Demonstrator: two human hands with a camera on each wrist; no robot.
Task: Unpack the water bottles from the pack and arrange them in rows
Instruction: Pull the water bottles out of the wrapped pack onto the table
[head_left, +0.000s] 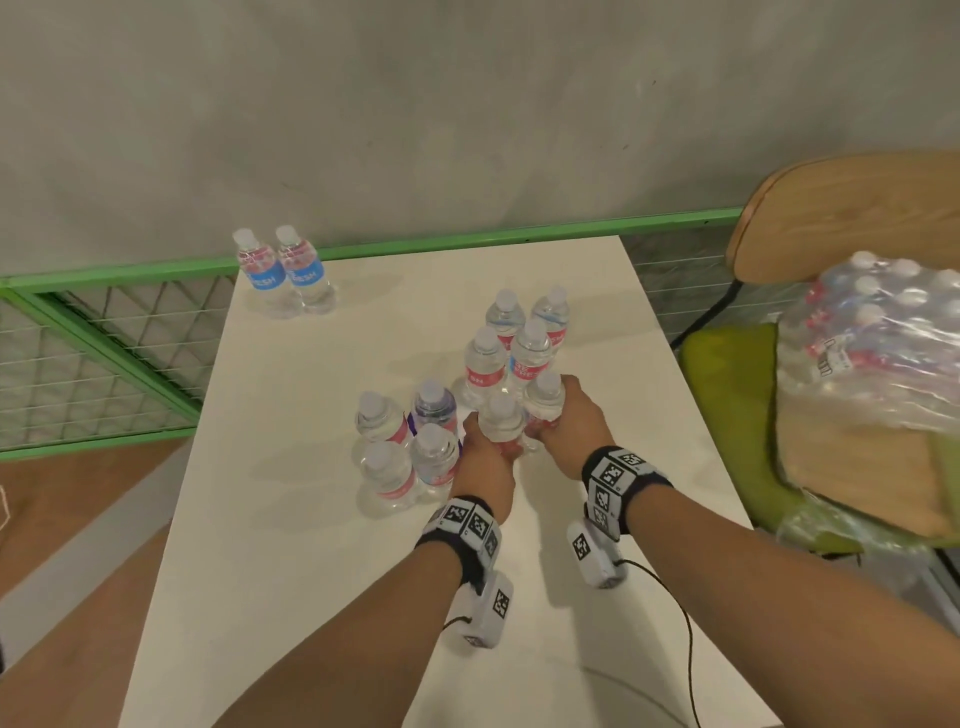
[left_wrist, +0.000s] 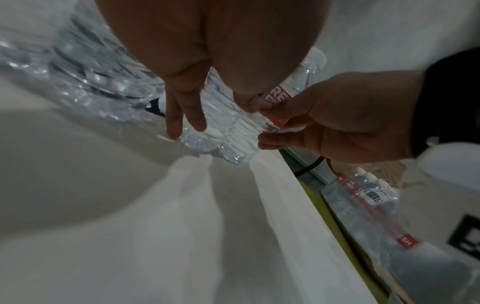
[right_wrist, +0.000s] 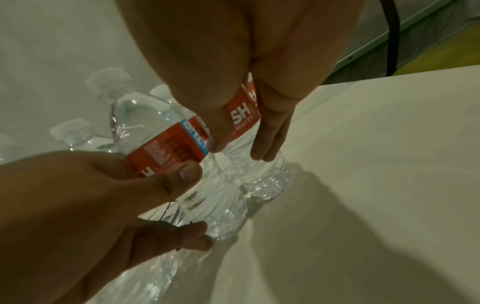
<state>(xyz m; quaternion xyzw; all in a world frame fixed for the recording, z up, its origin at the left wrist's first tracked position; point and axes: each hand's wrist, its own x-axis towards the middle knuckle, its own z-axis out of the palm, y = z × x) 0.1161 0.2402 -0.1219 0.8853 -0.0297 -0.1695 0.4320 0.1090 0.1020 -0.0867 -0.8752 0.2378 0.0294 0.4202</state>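
Two clear water bottles with red labels stand side by side on the white table (head_left: 322, 519). My left hand (head_left: 485, 454) grips the left bottle (head_left: 501, 421) around its label, with thumb and fingers curled round it in the right wrist view (right_wrist: 166, 144). My right hand (head_left: 569, 426) grips the right bottle (head_left: 545, 397), thumb and fingers down either side of its body (right_wrist: 259, 170). In the left wrist view both bottle bases (left_wrist: 228, 131) rest on the table. The shrink-wrapped pack (head_left: 872, 332) of bottles lies on a chair to the right.
Several red-labelled bottles (head_left: 519, 338) stand in pairs just behind my hands. Another cluster (head_left: 405, 447) stands close on the left. Two blue-labelled bottles (head_left: 283, 273) stand at the far left corner. A wooden chair (head_left: 841, 208) and a green wire fence (head_left: 104, 338) border the table.
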